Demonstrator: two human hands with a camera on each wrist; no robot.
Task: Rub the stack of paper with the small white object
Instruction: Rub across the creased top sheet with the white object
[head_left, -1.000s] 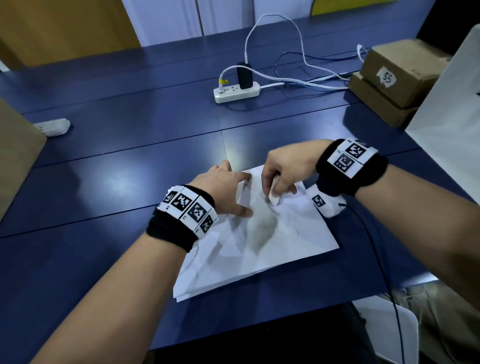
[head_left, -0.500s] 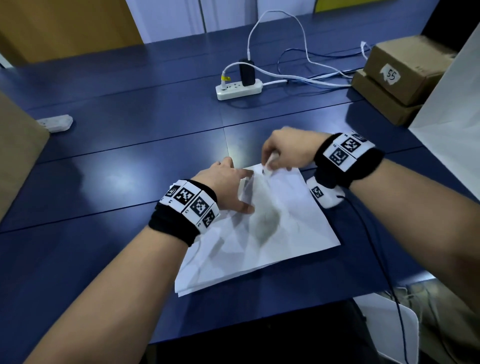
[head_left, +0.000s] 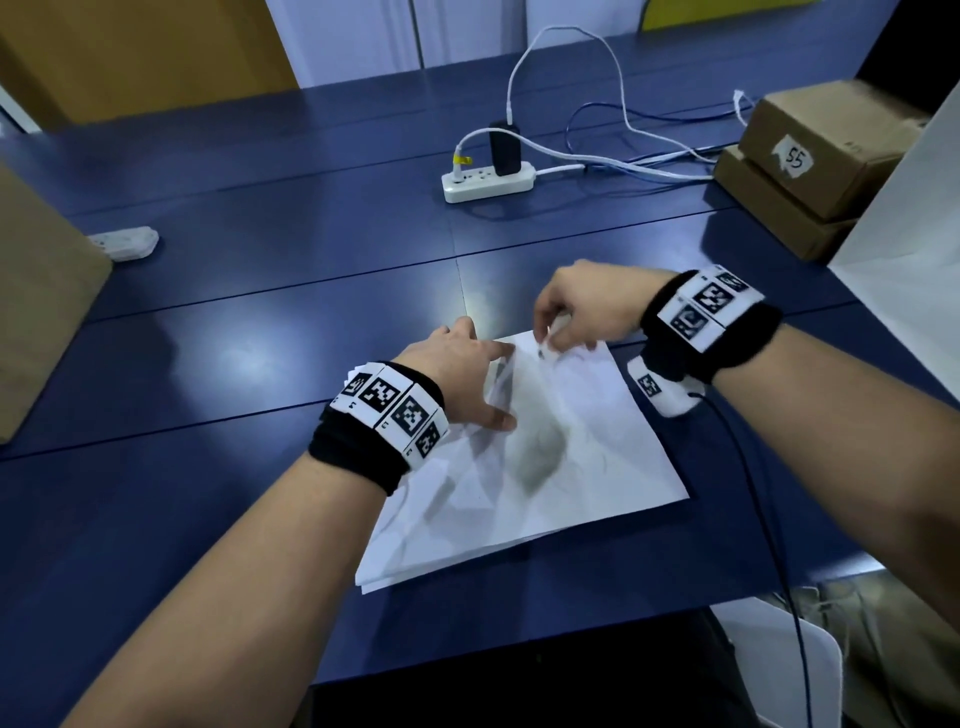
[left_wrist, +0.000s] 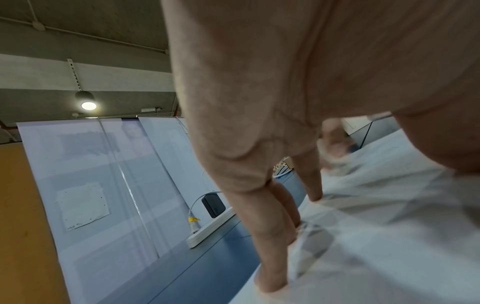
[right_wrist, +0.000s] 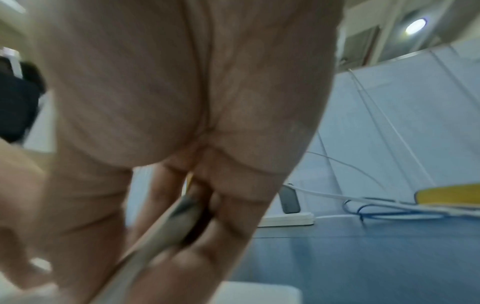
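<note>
A stack of white paper (head_left: 571, 467) with a grey smudge in its middle lies on the blue table (head_left: 260, 338). My left hand (head_left: 462, 374) rests on the paper's left part, its straight fingers (left_wrist: 272, 267) pressing it flat. My right hand (head_left: 576, 312) is at the paper's far edge and pinches the small white object (head_left: 545, 340), whose tip is dirty grey. In the right wrist view the small white object (right_wrist: 166, 224) sits between thumb and fingers, blurred.
A white power strip (head_left: 488, 179) with a black adapter and cables lies further back. Two cardboard boxes (head_left: 810, 166) stand at the back right, next to a white board (head_left: 914, 249). A small white item (head_left: 124, 243) lies far left beside a brown board.
My right hand has moved with the white object from the middle of the paper away from me, up to its far edge. The left hand has stayed on the paper.
</note>
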